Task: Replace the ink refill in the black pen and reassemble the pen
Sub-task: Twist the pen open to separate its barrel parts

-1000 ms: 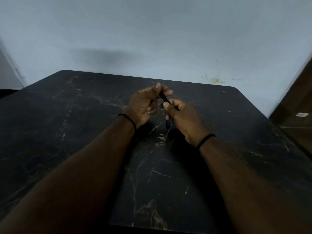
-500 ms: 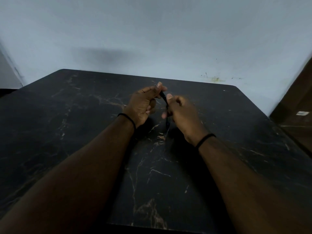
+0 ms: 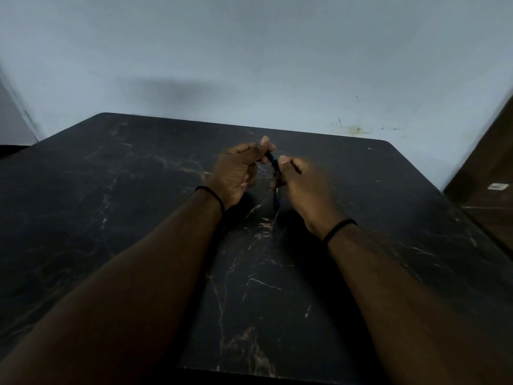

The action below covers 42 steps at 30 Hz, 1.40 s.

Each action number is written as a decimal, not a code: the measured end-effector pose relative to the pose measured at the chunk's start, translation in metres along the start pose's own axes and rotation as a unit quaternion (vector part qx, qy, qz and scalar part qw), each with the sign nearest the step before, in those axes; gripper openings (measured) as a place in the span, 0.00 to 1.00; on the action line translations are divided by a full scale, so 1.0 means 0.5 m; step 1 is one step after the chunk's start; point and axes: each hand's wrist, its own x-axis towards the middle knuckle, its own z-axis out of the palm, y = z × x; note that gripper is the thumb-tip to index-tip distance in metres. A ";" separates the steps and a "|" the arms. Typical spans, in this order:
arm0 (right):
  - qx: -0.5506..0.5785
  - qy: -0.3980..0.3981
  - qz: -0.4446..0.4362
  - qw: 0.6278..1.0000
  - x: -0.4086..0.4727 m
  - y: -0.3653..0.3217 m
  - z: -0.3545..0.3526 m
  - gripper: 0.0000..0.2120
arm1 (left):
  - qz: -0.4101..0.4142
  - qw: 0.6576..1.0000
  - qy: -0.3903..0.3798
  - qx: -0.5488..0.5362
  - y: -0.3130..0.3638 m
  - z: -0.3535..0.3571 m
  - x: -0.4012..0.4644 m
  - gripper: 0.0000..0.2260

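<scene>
Table (image 3: 138, 218) black, marbled, against pale wall (image 3: 249, 65); left hand (image 3: 236, 173) and right hand (image 3: 302, 187) both gripping black pen (image 3: 273, 162).

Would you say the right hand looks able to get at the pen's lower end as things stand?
Probably yes: the right hand already grips the black pen mid-length, and its lower end hangs bare below, over the table.

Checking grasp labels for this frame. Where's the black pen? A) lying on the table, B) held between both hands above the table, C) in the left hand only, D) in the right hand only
B: the left hand pinches the upper end of the black pen and the right hand grips its lower part, both raised above the dark marble table.
</scene>
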 end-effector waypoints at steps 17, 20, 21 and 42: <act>-0.012 -0.029 0.010 0.999 -0.003 -0.007 -0.002 0.16 | 0.009 1.000 -0.009 0.006 -0.004 -0.004 0.002 0.11; -0.007 -0.026 -0.012 1.000 -0.003 -0.002 -0.007 0.11 | 0.010 1.000 -0.006 0.002 -0.005 -0.003 0.002 0.11; -0.004 -0.028 -0.017 0.999 -0.003 0.000 -0.007 0.10 | 0.011 1.000 -0.005 0.001 -0.005 -0.003 0.002 0.11; -0.010 0.003 -0.036 0.999 0.003 0.012 -0.005 0.11 | -0.007 1.000 -0.001 0.002 -0.006 -0.005 0.002 0.12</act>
